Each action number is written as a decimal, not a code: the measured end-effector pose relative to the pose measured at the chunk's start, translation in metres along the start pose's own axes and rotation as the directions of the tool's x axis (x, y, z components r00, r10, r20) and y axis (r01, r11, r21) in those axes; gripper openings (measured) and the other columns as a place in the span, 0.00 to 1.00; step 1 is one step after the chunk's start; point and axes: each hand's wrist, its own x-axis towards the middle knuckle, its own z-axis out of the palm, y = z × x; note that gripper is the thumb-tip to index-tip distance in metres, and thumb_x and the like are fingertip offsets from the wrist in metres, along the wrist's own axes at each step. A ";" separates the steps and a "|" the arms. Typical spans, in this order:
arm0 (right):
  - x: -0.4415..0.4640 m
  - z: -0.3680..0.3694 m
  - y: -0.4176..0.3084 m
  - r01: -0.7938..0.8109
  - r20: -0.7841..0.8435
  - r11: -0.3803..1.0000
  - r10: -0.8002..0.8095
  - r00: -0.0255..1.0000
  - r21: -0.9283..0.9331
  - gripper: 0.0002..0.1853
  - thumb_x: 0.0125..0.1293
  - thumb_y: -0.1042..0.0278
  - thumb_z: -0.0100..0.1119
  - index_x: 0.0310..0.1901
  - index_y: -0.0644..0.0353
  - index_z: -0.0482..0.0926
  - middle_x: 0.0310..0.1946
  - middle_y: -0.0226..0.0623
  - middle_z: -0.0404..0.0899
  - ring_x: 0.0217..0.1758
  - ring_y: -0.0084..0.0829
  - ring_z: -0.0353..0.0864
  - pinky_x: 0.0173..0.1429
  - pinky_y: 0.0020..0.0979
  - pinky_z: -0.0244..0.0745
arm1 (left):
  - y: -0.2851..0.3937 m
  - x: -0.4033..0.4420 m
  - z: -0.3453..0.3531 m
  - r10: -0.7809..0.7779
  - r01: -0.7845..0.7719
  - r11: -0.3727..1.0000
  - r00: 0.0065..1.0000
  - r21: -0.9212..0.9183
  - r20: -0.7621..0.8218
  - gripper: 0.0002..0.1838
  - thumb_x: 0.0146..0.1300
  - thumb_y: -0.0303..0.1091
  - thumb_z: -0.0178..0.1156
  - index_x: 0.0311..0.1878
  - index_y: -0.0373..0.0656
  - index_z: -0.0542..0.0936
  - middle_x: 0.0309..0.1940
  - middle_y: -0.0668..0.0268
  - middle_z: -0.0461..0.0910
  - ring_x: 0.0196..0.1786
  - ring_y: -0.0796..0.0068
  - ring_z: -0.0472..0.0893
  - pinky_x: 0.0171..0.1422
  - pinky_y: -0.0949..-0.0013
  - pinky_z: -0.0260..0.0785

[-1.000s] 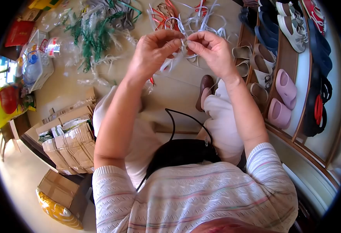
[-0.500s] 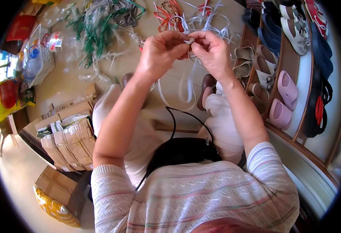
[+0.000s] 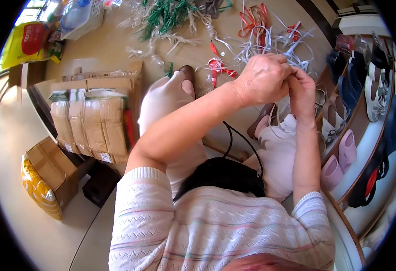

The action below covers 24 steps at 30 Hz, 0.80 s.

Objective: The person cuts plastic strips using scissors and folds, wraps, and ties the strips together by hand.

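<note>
My left hand [image 3: 262,79] and my right hand [image 3: 302,92] meet in front of me, above the floor. The left one has its back to the camera and its fingers curled. Fingers of the right one are bent against it. What lies between the fingertips is hidden, though a thin whitish strand [image 3: 274,128] hangs below them. Beyond the hands, white and pale blue ribbons [image 3: 297,58] lie on the floor with orange-red ribbons [image 3: 255,20]. A red ribbon piece [image 3: 216,66] is nearer. Green netting [image 3: 164,17] and whitish strings [image 3: 150,52] lie further left.
Flattened cardboard [image 3: 94,124] is stacked at the left, with a cardboard box [image 3: 52,163] and a yellow bag [image 3: 37,187] below. A white basket [image 3: 87,21] stands at the upper left. The shoe rack [image 3: 354,131] runs along the right. A black bag [image 3: 223,176] rests at my lap.
The view has turned, so the floor items appear further right. My hands have come closer together, and the left now covers the fingertips. The pale strand seen between them earlier is mostly hidden.
</note>
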 end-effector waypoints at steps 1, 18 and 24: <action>0.000 0.002 -0.001 -0.006 -0.010 0.999 0.005 1.000 -0.035 0.11 0.60 0.83 0.48 0.44 0.67 0.75 0.34 0.32 0.78 0.33 0.18 0.76 0.39 0.19 0.72 | -0.002 -0.001 0.002 0.019 -0.019 1.000 0.999 0.006 -0.030 0.07 0.40 0.29 0.56 0.25 0.38 0.77 0.24 0.60 0.75 0.31 0.59 0.77 0.34 0.61 0.71; -0.013 -0.005 0.010 0.265 0.147 0.673 -0.228 0.962 -0.691 0.08 0.50 0.84 0.56 0.33 0.63 0.76 0.28 0.27 0.77 0.32 0.16 0.74 0.40 0.20 0.70 | -0.001 -0.016 0.003 -0.217 0.221 0.975 0.947 0.008 0.236 0.07 0.41 0.31 0.58 0.22 0.36 0.76 0.25 0.56 0.74 0.30 0.53 0.76 0.35 0.57 0.69; -0.025 -0.011 0.015 -0.056 0.061 0.952 0.078 0.995 -0.299 0.09 0.53 0.86 0.49 0.35 0.65 0.74 0.28 0.27 0.75 0.32 0.16 0.72 0.38 0.18 0.68 | 0.006 -0.034 0.015 -0.022 0.045 0.988 0.988 -0.145 0.153 0.08 0.38 0.27 0.57 0.25 0.36 0.74 0.24 0.58 0.70 0.31 0.57 0.73 0.35 0.60 0.68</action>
